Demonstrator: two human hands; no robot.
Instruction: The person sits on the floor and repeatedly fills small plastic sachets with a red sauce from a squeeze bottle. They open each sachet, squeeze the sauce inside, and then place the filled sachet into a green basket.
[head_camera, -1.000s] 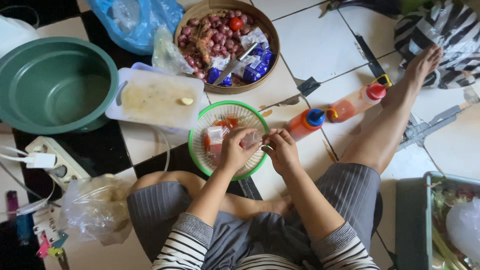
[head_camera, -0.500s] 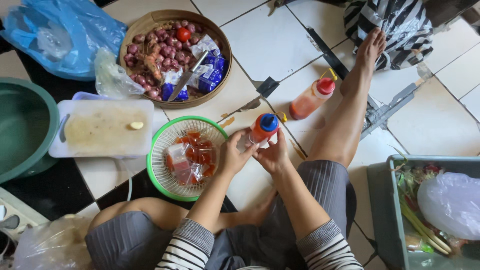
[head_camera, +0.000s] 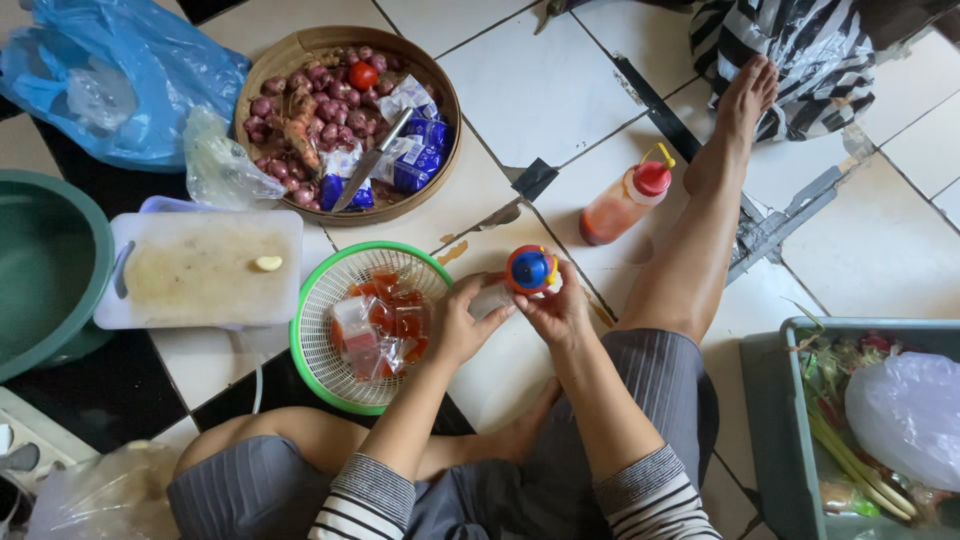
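Green plastic mesh basket (head_camera: 318, 345) of red sachets sits left of my left hand (head_camera: 462, 325) and right hand (head_camera: 556, 308), fingers pinching a clear blue-and-red-capped squeeze bottle (head_camera: 522, 277) above the tiled floor (head_camera: 535, 90).

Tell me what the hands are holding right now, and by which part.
Both hands hold one squeeze bottle with a blue and orange cap. The left hand grips its body; the right hand holds it just under the cap.
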